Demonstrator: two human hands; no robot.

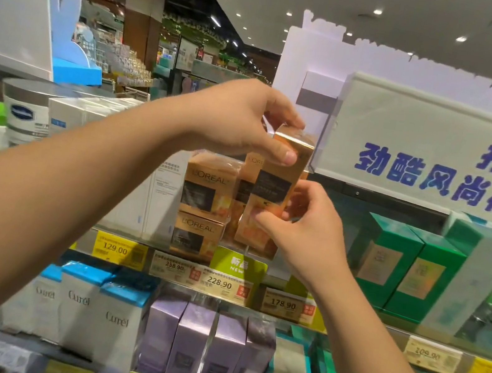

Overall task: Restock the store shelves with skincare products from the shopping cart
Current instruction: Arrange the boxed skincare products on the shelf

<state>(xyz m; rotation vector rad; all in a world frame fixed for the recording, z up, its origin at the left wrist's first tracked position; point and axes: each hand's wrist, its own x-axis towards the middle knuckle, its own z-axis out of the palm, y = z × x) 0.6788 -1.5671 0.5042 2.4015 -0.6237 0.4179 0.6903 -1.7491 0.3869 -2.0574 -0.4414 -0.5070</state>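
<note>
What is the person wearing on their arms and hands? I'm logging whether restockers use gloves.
Nothing shows on either one. The left hand and right hand are both bare: no gloves, rings, watch or wristband in view. Both forearms are uncovered up to the frame edge, so no sleeve shows.

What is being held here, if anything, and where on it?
A tall gold box: the left hand grips its top end, the right hand pinches its lower part.
</note>
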